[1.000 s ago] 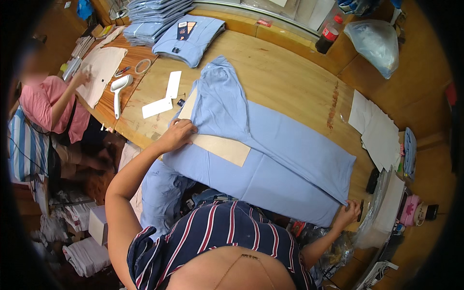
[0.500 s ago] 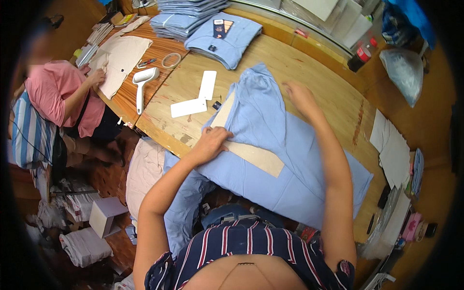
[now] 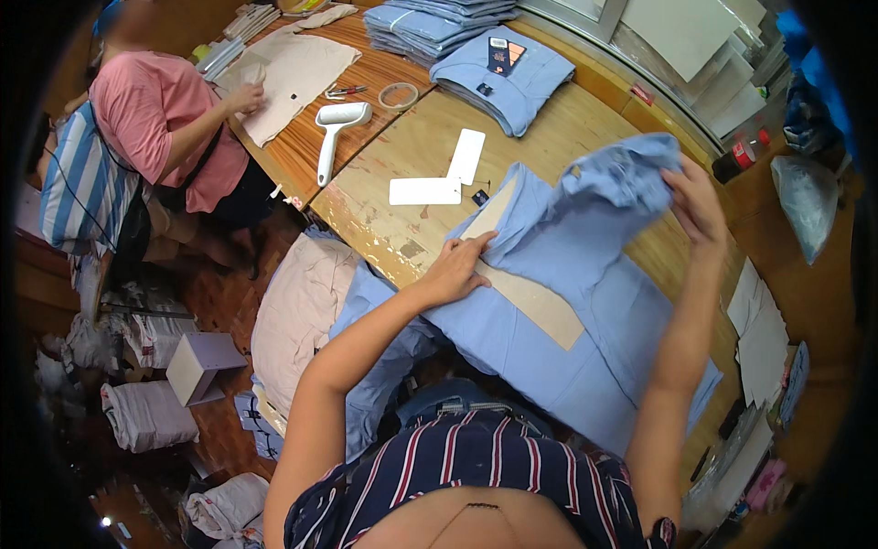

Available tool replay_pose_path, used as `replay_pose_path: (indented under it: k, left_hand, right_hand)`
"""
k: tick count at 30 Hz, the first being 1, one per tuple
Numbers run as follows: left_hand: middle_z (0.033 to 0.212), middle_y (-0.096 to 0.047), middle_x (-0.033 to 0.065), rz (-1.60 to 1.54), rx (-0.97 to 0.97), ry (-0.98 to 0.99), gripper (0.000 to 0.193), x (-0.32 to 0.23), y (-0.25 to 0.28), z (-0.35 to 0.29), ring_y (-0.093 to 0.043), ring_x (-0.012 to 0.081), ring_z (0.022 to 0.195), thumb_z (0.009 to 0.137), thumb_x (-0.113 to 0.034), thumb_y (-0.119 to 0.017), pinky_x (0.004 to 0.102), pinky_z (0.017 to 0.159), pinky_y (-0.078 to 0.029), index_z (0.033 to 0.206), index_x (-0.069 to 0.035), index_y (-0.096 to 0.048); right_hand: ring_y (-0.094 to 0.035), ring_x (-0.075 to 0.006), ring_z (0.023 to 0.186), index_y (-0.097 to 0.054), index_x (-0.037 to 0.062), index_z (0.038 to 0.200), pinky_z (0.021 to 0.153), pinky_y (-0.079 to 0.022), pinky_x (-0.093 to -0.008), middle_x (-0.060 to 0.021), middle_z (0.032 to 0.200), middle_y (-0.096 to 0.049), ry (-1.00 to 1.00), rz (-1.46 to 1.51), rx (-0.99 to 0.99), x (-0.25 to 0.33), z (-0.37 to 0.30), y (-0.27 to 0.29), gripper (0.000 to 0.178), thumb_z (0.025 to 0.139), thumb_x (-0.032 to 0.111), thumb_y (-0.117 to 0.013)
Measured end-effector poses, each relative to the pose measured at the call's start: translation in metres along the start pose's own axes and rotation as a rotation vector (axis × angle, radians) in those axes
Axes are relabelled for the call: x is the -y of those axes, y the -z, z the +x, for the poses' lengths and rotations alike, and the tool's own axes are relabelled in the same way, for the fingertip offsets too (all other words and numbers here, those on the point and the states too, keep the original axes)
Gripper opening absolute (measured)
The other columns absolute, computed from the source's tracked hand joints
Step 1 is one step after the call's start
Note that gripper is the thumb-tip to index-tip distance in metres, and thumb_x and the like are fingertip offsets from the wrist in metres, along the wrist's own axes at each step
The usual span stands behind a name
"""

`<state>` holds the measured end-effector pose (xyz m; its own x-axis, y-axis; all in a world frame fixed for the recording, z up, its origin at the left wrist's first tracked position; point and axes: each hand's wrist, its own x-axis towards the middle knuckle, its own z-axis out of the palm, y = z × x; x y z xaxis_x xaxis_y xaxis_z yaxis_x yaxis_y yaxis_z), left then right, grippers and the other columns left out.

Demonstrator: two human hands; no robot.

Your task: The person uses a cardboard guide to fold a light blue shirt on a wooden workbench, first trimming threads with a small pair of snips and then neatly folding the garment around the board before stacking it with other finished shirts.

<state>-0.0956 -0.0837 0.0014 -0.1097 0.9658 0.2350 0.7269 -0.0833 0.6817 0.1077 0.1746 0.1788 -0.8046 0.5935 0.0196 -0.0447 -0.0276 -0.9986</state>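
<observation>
A light blue shirt (image 3: 631, 320) lies spread across the near part of the table, with a tan cardboard template (image 3: 540, 306) on top of it. My left hand (image 3: 457, 273) presses down on the template and the fold beside it, thumb and fingers apart. Farther right, my right hand (image 3: 700, 206) pinches the bunched end of a raised part of the shirt, which looks like a sleeve. That raised cloth hangs in a curve over the table. Just beyond the template lie two white card tags (image 3: 425, 190) and a small dark label (image 3: 480, 196).
A white lint roller (image 3: 343, 117) and a tape roll (image 3: 399, 96) lie beyond the tags. Folded blue shirts (image 3: 501, 73) are stacked at the back. At the left, a person in pink (image 3: 174, 119) handles beige cloth (image 3: 293, 73). A bottle (image 3: 739, 156) stands at the right edge.
My right hand has moved right and closed on the shirt's far end, lifting it off the table. My left hand stays on the template. The view has shifted.
</observation>
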Motion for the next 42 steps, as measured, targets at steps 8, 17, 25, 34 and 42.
replay_pose_path:
  k: [8,17,25,34,42]
  left_hand:
    - [0.096,-0.05,0.0061,0.228,0.25,-0.106,0.075,0.003,0.011,0.019,-0.048,0.0216,0.093,0.056,-0.002,-0.063,0.0367,0.078,-0.032,0.126,-0.013,-0.035]
    - [0.117,-0.049,0.0119,0.394,0.73,-0.149,0.081,-0.003,0.037,0.097,-0.046,0.0307,0.104,0.052,-0.02,-0.075,0.0374,0.083,-0.041,0.125,-0.015,-0.039]
    - [0.089,-0.059,0.0125,0.443,0.372,-0.15,0.047,-0.007,-0.021,0.145,-0.054,0.0295,0.086,0.066,-0.036,-0.066,0.0374,0.074,-0.044,0.104,-0.01,-0.055]
    - [0.13,-0.034,0.0049,0.581,0.085,-0.297,0.052,-0.067,-0.061,0.106,-0.031,0.0261,0.12,0.076,-0.042,-0.053,0.0475,0.095,-0.024,0.123,-0.022,-0.041]
    - [0.134,-0.031,0.0071,0.603,-0.01,-0.177,0.046,-0.065,-0.059,0.049,-0.029,0.0275,0.123,0.083,-0.035,-0.047,0.0509,0.099,-0.016,0.125,-0.018,-0.04]
  right_hand:
    - [-0.048,-0.0087,0.08,-0.052,0.0009,0.098,0.068,-0.041,-0.0241,-0.0036,0.087,-0.054,-0.319,-0.023,0.627,-0.048,-0.151,-0.152,0.026,0.074,0.005,-0.058]
    - [-0.057,-0.0164,0.084,-0.044,0.0017,0.112,0.07,-0.049,-0.0278,-0.0094,0.101,-0.056,0.056,0.576,-0.551,-0.079,-0.223,-0.046,0.035,0.079,0.004,-0.054]
    - [-0.059,-0.0166,0.064,-0.045,0.0008,0.111,0.052,-0.051,-0.0283,-0.0097,0.088,-0.059,-0.279,0.323,-0.865,-0.162,-0.266,0.035,0.028,0.085,0.01,-0.046]
    - [-0.048,-0.0292,0.102,-0.044,0.009,0.118,0.082,-0.037,-0.0447,-0.0125,0.116,-0.049,-0.297,-1.274,-1.025,-0.128,-0.265,0.017,0.044,0.08,0.026,-0.055]
    - [-0.033,-0.0255,0.119,-0.046,0.014,0.118,0.095,-0.022,-0.0515,-0.0107,0.126,-0.039,-0.223,-1.33,-0.886,-0.145,-0.288,0.02,0.046,0.075,0.027,-0.058]
